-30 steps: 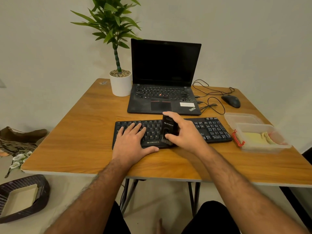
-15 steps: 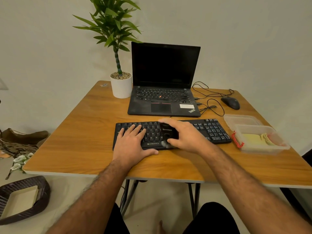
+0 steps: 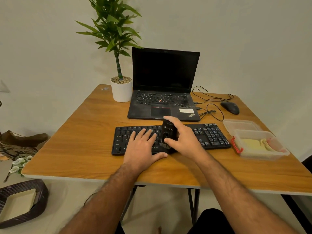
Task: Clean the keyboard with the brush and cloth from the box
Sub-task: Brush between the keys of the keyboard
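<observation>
A black keyboard (image 3: pixel 211 136) lies across the middle of the wooden table (image 3: pixel 81 141). My left hand (image 3: pixel 141 149) rests flat on its left half, fingers straight, thumb at the front edge. My right hand (image 3: pixel 184 139) grips a black brush (image 3: pixel 168 132) by its block handle, bristles down on the keys near the keyboard's middle front. A clear plastic box (image 3: pixel 249 154) stands to the right of the keyboard with a yellow cloth (image 3: pixel 251 144) inside.
An open black laptop (image 3: pixel 162 105) sits behind the keyboard, a potted plant (image 3: pixel 121 88) to its left. A mouse (image 3: pixel 230 107) and loose cables (image 3: pixel 209 107) lie at the back right. The box's lid (image 3: pixel 239 125) lies behind the box. A dark basket (image 3: pixel 22 201) is on the floor at left.
The brush went from upright to lying low over the keys, then back upright with bristles on the front rows. My left hand stayed in place on the keyboard.
</observation>
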